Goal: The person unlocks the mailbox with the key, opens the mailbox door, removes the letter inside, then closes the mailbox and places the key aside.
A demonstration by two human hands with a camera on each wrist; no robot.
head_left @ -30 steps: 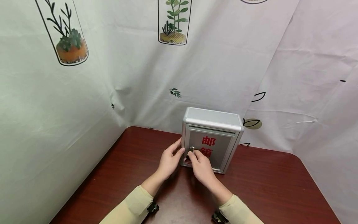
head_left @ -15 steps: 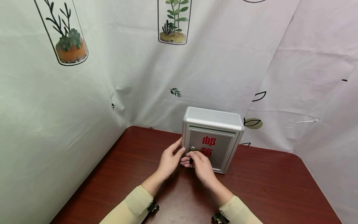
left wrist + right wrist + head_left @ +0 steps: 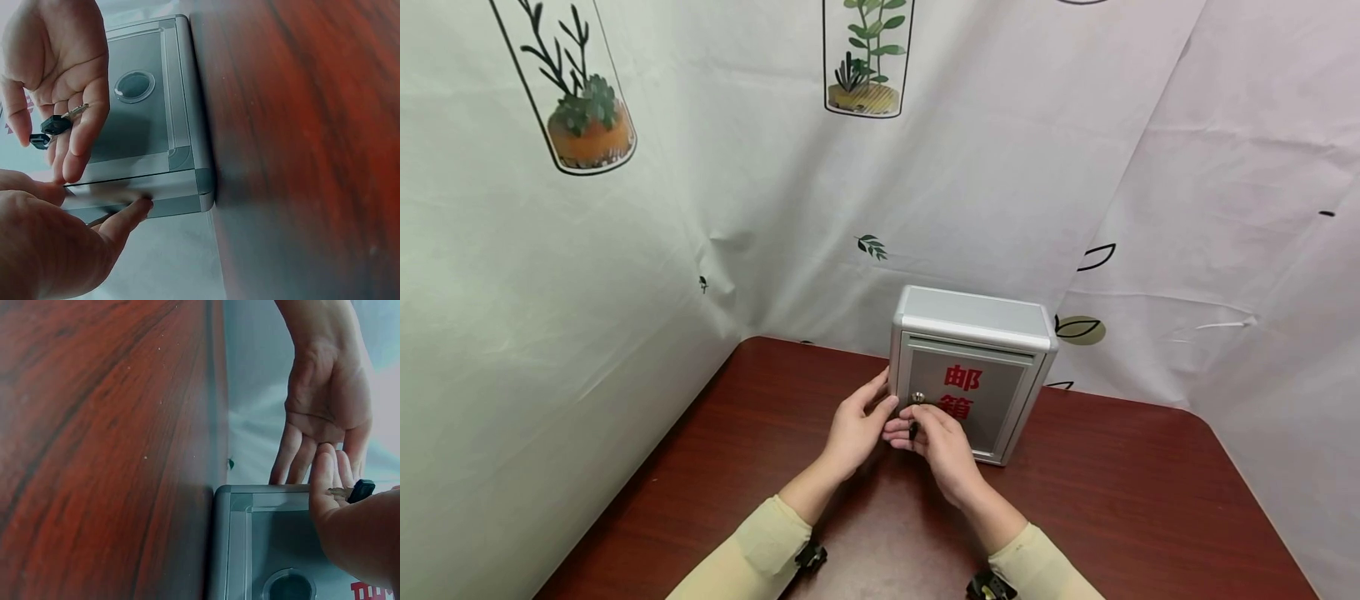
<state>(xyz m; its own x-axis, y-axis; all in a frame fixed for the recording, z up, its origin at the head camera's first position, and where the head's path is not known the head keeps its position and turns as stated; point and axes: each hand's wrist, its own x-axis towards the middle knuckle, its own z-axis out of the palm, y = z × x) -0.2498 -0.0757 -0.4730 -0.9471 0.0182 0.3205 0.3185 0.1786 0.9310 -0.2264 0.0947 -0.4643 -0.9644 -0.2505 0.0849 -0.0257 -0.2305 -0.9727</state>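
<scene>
A silver mailbox [image 3: 973, 317] with red characters stands upright on the table. My left hand [image 3: 850, 429] lies against its left side, fingers extended along the side wall and thumb at the front edge. In front of the panel, my right hand [image 3: 946, 446] pinches a black-headed key between thumb and index finger, just below the round lock [image 3: 917, 397]. A second key [image 3: 56, 125], with a black head and metal blade, hangs across the spread lower fingers in the left wrist view. The pinched key's blade is hidden there.
The dark red wooden table [image 3: 1120, 483] extends on both sides of the mailbox. White fabric [image 3: 775, 192] printed with plants hangs close behind it and along the left. A clear round disc [image 3: 134, 86] sits low on the mailbox's front panel.
My right hand's lower fingers have spread out to the left beneath the lock, and the black key head shows against them. The lock is less covered. My left hand stays at the mailbox's side.
</scene>
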